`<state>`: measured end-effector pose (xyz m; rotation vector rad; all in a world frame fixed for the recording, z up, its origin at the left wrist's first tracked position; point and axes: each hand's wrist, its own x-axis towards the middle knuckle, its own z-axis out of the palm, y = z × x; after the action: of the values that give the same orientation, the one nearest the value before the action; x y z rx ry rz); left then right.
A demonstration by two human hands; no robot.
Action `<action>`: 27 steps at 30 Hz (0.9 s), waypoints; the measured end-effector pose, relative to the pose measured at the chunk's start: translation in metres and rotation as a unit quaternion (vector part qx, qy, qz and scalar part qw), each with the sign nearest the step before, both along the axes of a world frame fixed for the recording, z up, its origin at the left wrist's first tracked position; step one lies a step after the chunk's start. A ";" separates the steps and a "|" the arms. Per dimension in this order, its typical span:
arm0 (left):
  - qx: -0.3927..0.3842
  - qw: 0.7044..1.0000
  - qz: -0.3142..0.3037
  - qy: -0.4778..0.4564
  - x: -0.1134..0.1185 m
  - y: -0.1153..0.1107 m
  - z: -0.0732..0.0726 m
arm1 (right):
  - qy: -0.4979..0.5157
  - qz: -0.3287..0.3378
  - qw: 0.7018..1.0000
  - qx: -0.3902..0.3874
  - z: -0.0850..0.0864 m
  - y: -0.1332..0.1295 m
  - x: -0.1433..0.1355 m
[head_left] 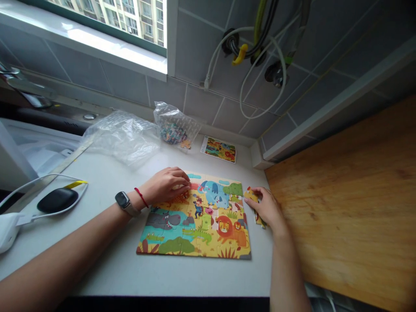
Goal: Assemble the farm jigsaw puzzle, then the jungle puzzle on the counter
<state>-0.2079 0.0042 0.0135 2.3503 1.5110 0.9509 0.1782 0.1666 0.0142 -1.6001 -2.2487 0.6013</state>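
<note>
A jigsaw puzzle (208, 234) with cartoon animals lies on the white counter, much of its picture joined up. My left hand (172, 184) rests over its upper left part, fingers loosely bent and a little apart from the thumb; the pieces beneath are hidden. Just past the right edge, my right hand (268, 207) pinches a yellow puzzle piece (250, 195) between thumb and fingers. Another loose piece (260, 221) lies below that hand, partly covered by it.
Behind the puzzle are a small picture card (219, 149), a clear bag of puzzle pieces (173, 132) and a crumpled plastic bag (125, 136). A black oval device (57, 199) and white cable lie left. A wooden board (344, 208) borders the right side.
</note>
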 end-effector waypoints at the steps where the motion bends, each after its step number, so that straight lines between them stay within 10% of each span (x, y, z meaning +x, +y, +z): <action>1: 0.000 1.000 -0.004 0.005 0.001 0.000 0.001 | 0.003 -0.001 1.000 0.004 0.001 -0.001 -0.001; 11: -0.003 1.000 -0.019 0.007 0.005 -0.004 0.009 | 0.227 -0.017 0.969 0.096 0.022 -0.011 -0.018; 15: 0.002 1.000 -0.025 0.014 0.008 -0.005 0.012 | 0.345 0.033 0.937 -0.034 0.021 -0.033 -0.043; 27: -0.032 0.997 -0.071 0.019 0.024 -0.009 0.015 | 0.189 0.235 0.952 -0.048 0.019 -0.061 -0.069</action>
<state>-0.1837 -0.0047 0.0282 2.4048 1.3455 0.8159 0.1089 0.1055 0.0327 -0.8725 -2.3197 1.0511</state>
